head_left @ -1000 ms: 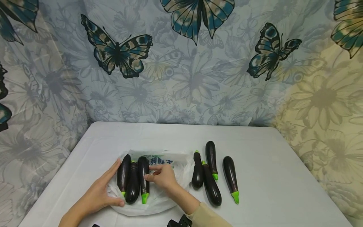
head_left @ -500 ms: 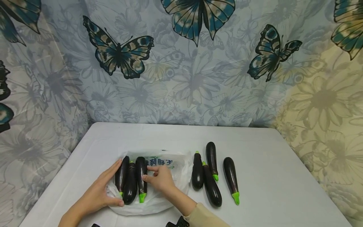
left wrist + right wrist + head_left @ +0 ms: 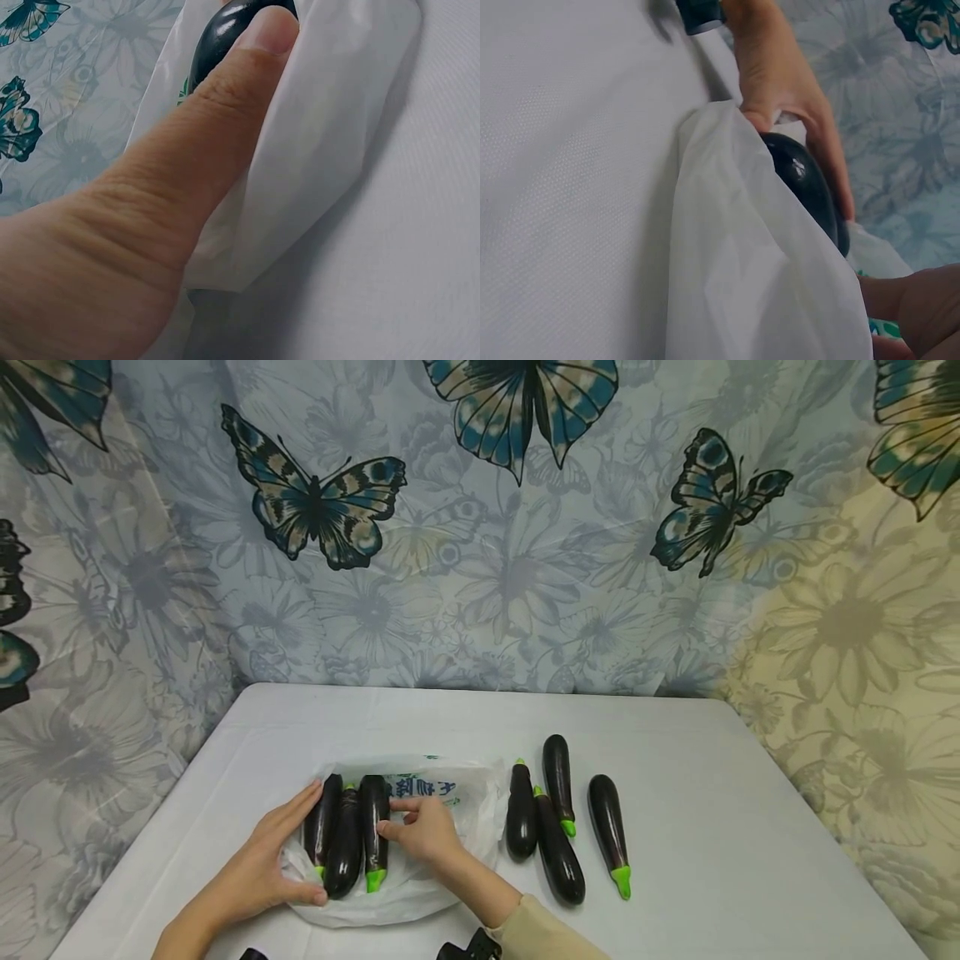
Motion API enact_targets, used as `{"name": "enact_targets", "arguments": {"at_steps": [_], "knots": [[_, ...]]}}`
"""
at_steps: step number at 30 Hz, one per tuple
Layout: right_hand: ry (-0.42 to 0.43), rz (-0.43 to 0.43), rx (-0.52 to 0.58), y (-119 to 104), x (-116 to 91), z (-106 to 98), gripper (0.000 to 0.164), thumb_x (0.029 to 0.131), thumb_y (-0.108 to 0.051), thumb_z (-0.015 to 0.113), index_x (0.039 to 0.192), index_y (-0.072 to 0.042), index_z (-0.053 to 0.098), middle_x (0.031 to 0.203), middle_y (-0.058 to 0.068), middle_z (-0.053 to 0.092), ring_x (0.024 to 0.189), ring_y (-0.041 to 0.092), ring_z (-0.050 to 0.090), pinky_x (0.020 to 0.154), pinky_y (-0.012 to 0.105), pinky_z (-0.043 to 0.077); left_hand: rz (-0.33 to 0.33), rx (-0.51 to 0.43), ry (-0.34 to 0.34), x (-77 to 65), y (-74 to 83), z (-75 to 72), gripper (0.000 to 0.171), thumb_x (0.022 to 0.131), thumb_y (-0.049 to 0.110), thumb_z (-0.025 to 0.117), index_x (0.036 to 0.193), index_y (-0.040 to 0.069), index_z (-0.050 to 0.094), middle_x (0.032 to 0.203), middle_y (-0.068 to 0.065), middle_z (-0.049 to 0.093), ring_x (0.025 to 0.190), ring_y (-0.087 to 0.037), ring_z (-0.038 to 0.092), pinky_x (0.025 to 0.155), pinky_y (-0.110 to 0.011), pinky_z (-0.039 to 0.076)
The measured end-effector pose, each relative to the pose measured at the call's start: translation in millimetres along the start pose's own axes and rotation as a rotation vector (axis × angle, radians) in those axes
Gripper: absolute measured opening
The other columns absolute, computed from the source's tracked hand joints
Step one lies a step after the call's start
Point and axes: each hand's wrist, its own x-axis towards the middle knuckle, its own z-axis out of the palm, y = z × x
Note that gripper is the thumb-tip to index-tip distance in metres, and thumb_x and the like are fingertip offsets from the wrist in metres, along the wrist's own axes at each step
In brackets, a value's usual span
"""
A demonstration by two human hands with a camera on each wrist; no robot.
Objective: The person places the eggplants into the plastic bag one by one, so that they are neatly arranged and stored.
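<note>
Three dark eggplants lie side by side at the left of a white plastic bag (image 3: 420, 893): a left one (image 3: 322, 822), a middle one (image 3: 345, 852) and a right one (image 3: 374, 822). My left hand (image 3: 258, 868) spreads along their left side, its fingers extended against the left eggplant. In the left wrist view, its thumb (image 3: 225, 97) touches a rounded eggplant end (image 3: 225, 37) beside the bag's raised edge. My right hand (image 3: 431, 831) touches the right eggplant's right side with index fingertip and thumb. The bag wall largely hides this hand in the right wrist view.
Several more eggplants lie right of the bag on the white table (image 3: 712, 827): a small upright one (image 3: 522, 814), a back one (image 3: 558, 777), a slanted one (image 3: 560, 852) and a far-right one (image 3: 609, 827). A butterfly-patterned cloth (image 3: 487, 568) hangs behind the table.
My right hand has moved slightly left, and the three eggplants on the bag have shifted a little left with it. Over the last half second both hands stay nearly still.
</note>
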Motion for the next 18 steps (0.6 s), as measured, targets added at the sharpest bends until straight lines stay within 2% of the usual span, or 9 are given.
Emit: {"name": "enact_targets", "arguments": {"at_steps": [5, 9, 14, 18], "knots": [[-0.019, 0.001, 0.006, -3, -3, -5, 0.036, 0.080, -0.014, 0.082, 0.111, 0.001, 0.072, 0.092, 0.007, 0.064, 0.083, 0.016, 0.057, 0.067, 0.031, 0.050, -0.001, 0.017, -0.004, -1.2, -1.0, 0.5, 0.133, 0.049, 0.056, 0.091, 0.156, 0.009, 0.028, 0.159, -0.011, 0.027, 0.133, -0.045, 0.028, 0.106, -0.013, 0.007], [-0.010, -0.024, 0.025, -6, -10, -12, 0.032, 0.081, -0.013, 0.080, 0.109, -0.001, 0.072, 0.095, 0.005, 0.065, 0.086, 0.017, 0.061, 0.067, 0.032, 0.052, 0.001, 0.035, -0.003, -1.5, -0.3, 0.9, 0.132, 0.050, 0.058, 0.090, 0.156, 0.009, 0.028, 0.158, -0.012, 0.027, 0.133, -0.048, 0.028, 0.107, -0.016, 0.006], [-0.018, -0.085, 0.128, -17, -19, -29, 0.025, 0.083, -0.009, 0.076, 0.107, -0.002, 0.071, 0.093, 0.003, 0.063, 0.081, 0.018, 0.061, 0.063, 0.031, 0.052, 0.013, 0.034, -0.004, 0.1, 1.2, -0.6, 0.131, 0.051, 0.057, 0.090, 0.156, 0.008, 0.028, 0.158, -0.015, 0.027, 0.132, -0.049, 0.029, 0.107, -0.013, 0.006], [-0.060, -0.066, 0.231, -27, -21, -47, 0.024, 0.089, -0.012, 0.072, 0.111, -0.004, 0.070, 0.096, 0.003, 0.064, 0.086, 0.019, 0.063, 0.073, 0.035, 0.055, 0.024, 0.039, -0.001, -0.4, 1.8, -1.0, 0.131, 0.052, 0.056, 0.090, 0.156, 0.007, 0.027, 0.158, -0.015, 0.027, 0.132, -0.048, 0.030, 0.106, -0.011, 0.006]]}}
